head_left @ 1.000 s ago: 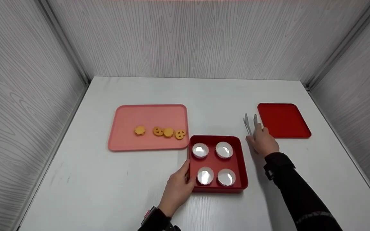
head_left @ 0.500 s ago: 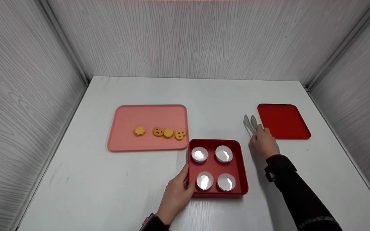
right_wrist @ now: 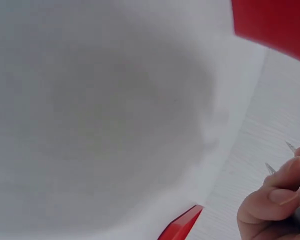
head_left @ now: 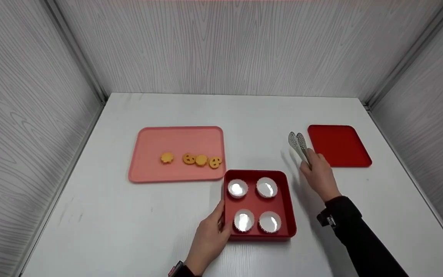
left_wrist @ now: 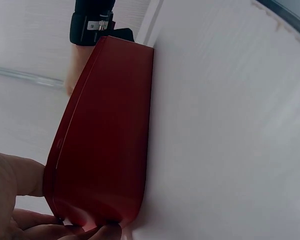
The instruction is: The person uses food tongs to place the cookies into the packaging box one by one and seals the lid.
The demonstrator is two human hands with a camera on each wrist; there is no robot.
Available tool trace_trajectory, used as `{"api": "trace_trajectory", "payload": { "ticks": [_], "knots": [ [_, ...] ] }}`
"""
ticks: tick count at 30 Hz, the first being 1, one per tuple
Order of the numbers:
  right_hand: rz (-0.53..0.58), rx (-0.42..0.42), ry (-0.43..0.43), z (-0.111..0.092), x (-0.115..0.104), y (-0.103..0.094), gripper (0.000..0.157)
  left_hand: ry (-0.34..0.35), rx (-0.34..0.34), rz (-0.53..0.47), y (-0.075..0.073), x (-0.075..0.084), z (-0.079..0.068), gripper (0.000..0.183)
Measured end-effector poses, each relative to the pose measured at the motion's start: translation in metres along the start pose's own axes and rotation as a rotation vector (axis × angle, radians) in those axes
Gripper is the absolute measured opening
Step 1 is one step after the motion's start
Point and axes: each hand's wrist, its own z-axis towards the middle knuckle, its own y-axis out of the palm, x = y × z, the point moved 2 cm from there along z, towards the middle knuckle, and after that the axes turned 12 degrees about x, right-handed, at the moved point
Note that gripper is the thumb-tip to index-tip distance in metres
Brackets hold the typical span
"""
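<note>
My left hand (head_left: 208,236) grips the left wall of a square red box (head_left: 258,202), thumb at the rim in the left wrist view. Inside the box stand several white paper baking cups (head_left: 266,187). To its right, my right hand (head_left: 318,173) holds a pair of metal tongs (head_left: 293,140) by the handles. The perforated tips point away from me, close together with a narrow gap and nothing between them. A shadow lies on the table to the left below the tongs. Much of the right hand is cut off in the right wrist view.
A pink tray (head_left: 181,134) at the left carries several yellow cookies (head_left: 167,157), and its near right corner meets the box's far left corner. A flat red tray (head_left: 338,146) lies at the right. Wood-grain panels (head_left: 221,46) enclose the white table (head_left: 129,223).
The red box has slid a little toward me with my left hand. The tongs have risen off the table in my right hand, their arms drawn closer together.
</note>
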Motion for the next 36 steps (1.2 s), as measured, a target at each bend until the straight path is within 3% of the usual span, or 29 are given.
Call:
{"api": "trace_trajectory", "payload": {
  "ticks": [11, 19, 25, 36],
  "knots": [
    [0.112, 0.072, -0.044, -0.016, -0.023, -0.016, 0.05, -0.012, -0.012, 0.002, -0.003, 0.0, 0.0, 0.064],
    [0.151, 0.117, -0.06, -0.025, -0.033, -0.022, 0.051, -0.096, -0.038, -0.02, -0.013, -0.003, 0.01, 0.059],
    [0.17, 0.132, -0.091, -0.033, -0.035, -0.024, 0.053, -0.074, 0.0, 0.092, -0.027, -0.008, 0.023, 0.05],
    [0.167, 0.15, -0.148, -0.04, -0.042, -0.025, 0.053, -0.035, 0.086, 0.154, -0.051, -0.026, 0.044, 0.044]
  ]
}}
